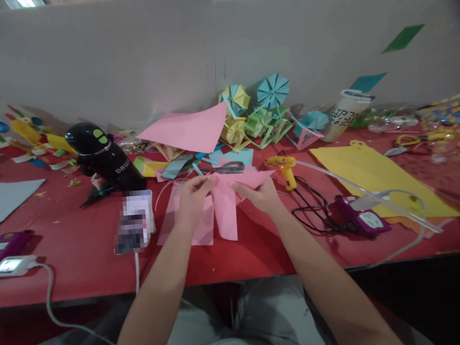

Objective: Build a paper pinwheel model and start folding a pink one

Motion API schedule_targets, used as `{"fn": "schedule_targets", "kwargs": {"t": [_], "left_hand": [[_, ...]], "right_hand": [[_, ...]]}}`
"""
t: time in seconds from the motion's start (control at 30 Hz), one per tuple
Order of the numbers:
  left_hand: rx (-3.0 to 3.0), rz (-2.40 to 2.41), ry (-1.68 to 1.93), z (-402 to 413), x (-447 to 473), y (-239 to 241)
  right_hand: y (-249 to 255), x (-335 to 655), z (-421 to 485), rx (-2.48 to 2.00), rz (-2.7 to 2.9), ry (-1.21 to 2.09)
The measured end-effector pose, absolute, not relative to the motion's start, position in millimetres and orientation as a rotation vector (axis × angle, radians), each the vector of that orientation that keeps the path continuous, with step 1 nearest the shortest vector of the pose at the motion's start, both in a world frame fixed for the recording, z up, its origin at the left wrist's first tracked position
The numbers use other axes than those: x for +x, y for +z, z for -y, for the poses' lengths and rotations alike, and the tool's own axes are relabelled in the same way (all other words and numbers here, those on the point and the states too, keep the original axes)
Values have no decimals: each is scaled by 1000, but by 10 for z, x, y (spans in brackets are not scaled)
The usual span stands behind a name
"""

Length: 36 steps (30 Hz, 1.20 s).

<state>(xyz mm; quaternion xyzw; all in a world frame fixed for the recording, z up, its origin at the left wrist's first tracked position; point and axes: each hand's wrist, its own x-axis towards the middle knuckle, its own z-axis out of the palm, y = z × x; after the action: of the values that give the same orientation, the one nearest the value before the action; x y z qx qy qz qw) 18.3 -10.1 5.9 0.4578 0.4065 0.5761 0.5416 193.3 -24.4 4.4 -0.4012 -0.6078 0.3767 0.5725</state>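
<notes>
Both hands grip one piece of pink paper, which is folded and hangs down between them over the red table. My left hand pinches its left upper edge. On the other side, my right hand has thumb and fingers closed on the paper's right part. Another pink sheet lies flat beneath my left hand. Just beyond the paper rest dark-handled scissors, among blue and pink scraps. A yellow glue gun stands close to the right of my right hand.
A black bottle and a phone are on the left. Folded paper models and a large pink sheet lie along the back. On the right are yellow sheets, a purple power strip, cables and a cup.
</notes>
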Motion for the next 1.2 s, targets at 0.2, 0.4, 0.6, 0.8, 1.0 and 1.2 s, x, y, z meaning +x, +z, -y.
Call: {"fn": "schedule_targets", "kwargs": {"t": [0.2, 0.4, 0.6, 0.8, 1.0, 1.2], "left_hand": [[1104, -1032, 1365, 76, 192, -14], [1102, -1067, 1348, 51, 184, -56], [1034, -1045, 1337, 39, 188, -64], [943, -1034, 1316, 52, 198, -5], [890, -1036, 1302, 74, 221, 22], [863, -1055, 1321, 67, 234, 26]], "right_hand": [[-38, 1894, 199, -952, 1358, 930], [-92, 1859, 176, -971, 1289, 968], [-72, 1844, 178, -951, 1259, 1005], [-69, 1850, 175, -998, 1231, 1032], [-140, 1855, 132, -995, 1240, 1003], [-132, 1850, 147, -996, 1223, 1044]]}}
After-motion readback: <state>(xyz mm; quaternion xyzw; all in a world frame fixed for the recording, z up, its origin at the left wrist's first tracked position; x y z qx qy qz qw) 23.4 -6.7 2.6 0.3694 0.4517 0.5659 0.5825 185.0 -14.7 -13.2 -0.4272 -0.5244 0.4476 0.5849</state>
